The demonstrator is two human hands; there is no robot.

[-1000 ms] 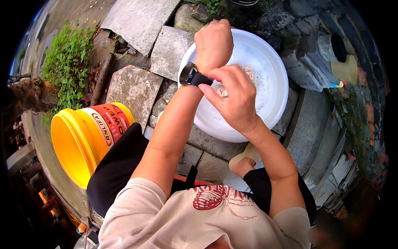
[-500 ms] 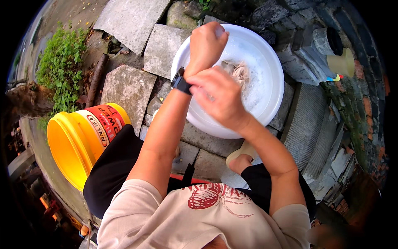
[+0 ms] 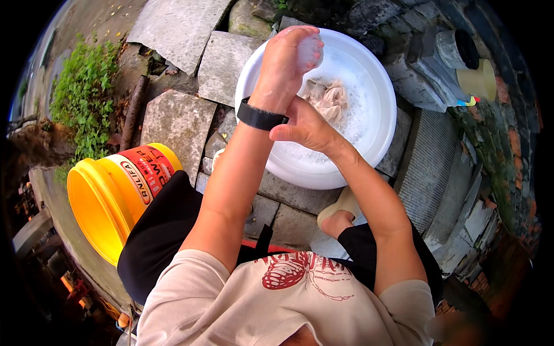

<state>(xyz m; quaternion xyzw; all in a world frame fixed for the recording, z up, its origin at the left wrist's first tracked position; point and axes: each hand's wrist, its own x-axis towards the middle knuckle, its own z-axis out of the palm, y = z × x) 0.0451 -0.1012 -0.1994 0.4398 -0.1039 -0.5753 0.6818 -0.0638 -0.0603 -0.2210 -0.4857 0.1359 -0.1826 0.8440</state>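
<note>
A black wristwatch [image 3: 262, 117] circles my left wrist, with its band side turned up. My right hand [image 3: 306, 128] is closed about that wrist at the watch; its thumb lies beside the band and its other fingers are hidden behind the wrist. My left hand [image 3: 285, 60] hangs over the basin's far left rim, palm turned up and fingers curled. White suds show between its fingers; whether anything else is inside cannot be made out. Below both hands stands a round white basin [image 3: 381, 135] of foamy water. Wet beige cloth [image 3: 329, 102] lies bunched in it.
A yellow bucket [image 3: 95, 202] lies tipped at my left, its mouth facing left. Uneven stone slabs [image 3: 179, 124] surround the basin. To the right are a ridged slab [image 3: 430, 167] and stacked grey blocks [image 3: 415, 78]. Green weeds [image 3: 83, 98] grow at far left.
My left forearm has rolled, turning the hand from back up to palm up and showing the watch band. My right hand has gone from blurred motion above the wrist to closing around it.
</note>
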